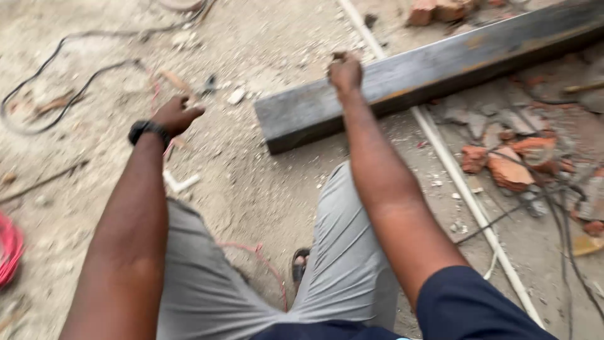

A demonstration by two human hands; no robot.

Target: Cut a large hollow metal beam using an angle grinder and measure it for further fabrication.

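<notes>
Right hand (345,72) gripped top edge of long dark rectangular steel beam (434,72); left hand (176,114), arm outstretched, hovered half-curled, empty, above dusty ground (251,44).

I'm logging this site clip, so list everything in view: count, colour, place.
steel beam: one, dark grey with rust, lying on the ground top right
white pipe: one, running under the beam
bricks: several broken, red, right
black cable: one, looping at left
red coil: one, left edge
sandal: one, black, bottom centre
watch: one, black, left wrist
left hand: loosely curled, empty
right hand: closed on the beam's top edge
</notes>
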